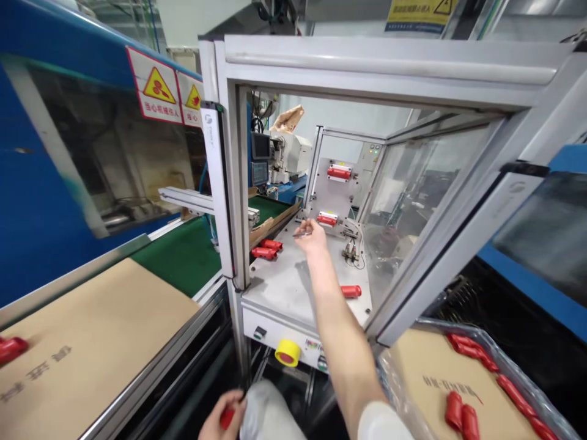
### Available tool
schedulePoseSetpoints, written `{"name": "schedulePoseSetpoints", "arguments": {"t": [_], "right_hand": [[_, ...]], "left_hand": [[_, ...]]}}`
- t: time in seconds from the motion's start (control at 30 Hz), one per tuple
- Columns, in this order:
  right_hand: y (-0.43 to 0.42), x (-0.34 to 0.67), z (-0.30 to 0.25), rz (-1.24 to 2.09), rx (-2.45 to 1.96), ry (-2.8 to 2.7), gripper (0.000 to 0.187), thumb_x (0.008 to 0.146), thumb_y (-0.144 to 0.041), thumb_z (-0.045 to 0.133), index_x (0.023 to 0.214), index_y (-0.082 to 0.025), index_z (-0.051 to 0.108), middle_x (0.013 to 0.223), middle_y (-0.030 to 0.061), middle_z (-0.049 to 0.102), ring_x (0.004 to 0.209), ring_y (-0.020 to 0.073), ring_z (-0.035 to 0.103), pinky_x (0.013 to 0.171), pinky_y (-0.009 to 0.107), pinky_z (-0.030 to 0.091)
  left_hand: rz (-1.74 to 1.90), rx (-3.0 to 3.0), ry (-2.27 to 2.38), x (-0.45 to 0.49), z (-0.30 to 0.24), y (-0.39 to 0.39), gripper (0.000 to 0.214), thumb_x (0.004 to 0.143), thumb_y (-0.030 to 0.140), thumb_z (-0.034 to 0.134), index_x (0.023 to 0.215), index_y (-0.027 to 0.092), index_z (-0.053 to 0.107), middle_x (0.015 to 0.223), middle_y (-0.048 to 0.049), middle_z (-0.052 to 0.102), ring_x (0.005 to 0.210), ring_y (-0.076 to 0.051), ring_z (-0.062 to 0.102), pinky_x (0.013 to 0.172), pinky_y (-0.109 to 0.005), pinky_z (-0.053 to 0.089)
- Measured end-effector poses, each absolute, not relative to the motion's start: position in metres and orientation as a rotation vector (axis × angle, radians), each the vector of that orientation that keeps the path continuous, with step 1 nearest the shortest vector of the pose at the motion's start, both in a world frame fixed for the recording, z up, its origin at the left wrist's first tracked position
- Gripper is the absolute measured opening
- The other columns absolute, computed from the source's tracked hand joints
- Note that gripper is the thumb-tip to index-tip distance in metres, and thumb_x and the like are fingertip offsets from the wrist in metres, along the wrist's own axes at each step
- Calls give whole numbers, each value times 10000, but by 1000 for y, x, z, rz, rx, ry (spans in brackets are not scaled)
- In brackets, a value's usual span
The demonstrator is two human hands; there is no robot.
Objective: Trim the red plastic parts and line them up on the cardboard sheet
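On the far left, one red part (11, 349) lies on a cardboard sheet (87, 348) on the conveyor. Low down, our left hand (219, 418) is clenched on another red part (226, 419), mostly hidden, its long axis tilted up to the right. Inside the steel frame (389, 58), two red parts (265, 249) lie side by side on the worktop (284, 287). Our right hand (312, 238) pinches a thin metal piece (302, 233) above the worktop, pointing left, its long axis nearly level. One red part (351, 291) lies to its right. Two more sit in the fixture plate (330, 195). At right, a tray (499, 348) holds two stubby red parts (461, 415) and others, too overlapped to count.
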State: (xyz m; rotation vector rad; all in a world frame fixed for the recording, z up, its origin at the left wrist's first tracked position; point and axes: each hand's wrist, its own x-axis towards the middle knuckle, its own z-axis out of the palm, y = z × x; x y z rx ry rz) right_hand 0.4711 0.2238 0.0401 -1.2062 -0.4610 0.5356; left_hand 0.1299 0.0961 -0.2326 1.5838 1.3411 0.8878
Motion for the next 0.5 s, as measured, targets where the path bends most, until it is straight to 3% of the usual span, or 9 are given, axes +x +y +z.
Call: {"name": "schedulePoseSetpoints", "arguments": {"t": [0.07, 0.13, 0.2, 0.37, 0.5], "right_hand": [[161, 416, 9, 573, -1232, -607, 439, 1076, -597, 598, 1242, -206, 711, 1044, 68, 784, 899, 210, 761, 792, 403, 668], [84, 361, -35, 596, -1296, -740, 407, 1068, -646, 550, 1239, -332, 744, 1016, 61, 810, 899, 236, 775, 802, 439, 680], [11, 321, -83, 576, -1405, -855, 387, 1038, -646, 592, 1194, -350, 788, 932, 57, 820, 829, 254, 775, 797, 444, 680], [-79, 321, -187, 157, -1743, -897, 379, 1024, -542, 665, 1192, -259, 853, 1144, 130, 843, 1065, 304, 796, 977, 435, 629], [-77, 350, -233, -134, -1859, -919, 286, 1021, -447, 704, 1213, -305, 862, 1109, 96, 856, 1009, 278, 799, 952, 400, 610]], "left_hand": [[892, 1651, 1225, 133, -232, 112, 751, 808, 869, 661, 1051, 169, 786, 856, -70, 814, 811, -268, 801, 809, -386, 677], [922, 1721, 1153, 142, -233, 132, 707, 856, 791, 674, 1188, 177, 784, 1042, -89, 837, 993, -297, 803, 966, -392, 641], [942, 1802, 1081, 151, -232, 152, 640, 893, 711, 704, 1260, 192, 774, 1200, -99, 815, 1126, -311, 774, 1061, -425, 599], [907, 1982, 846, 160, -225, 190, 452, 981, 592, 729, 1171, 187, 792, 1207, -99, 804, 1131, -271, 757, 1086, -511, 579], [862, 2065, 757, 159, -221, 209, 386, 1015, 545, 725, 1082, 171, 790, 1154, -89, 809, 1092, -250, 758, 1055, -495, 588]]}}
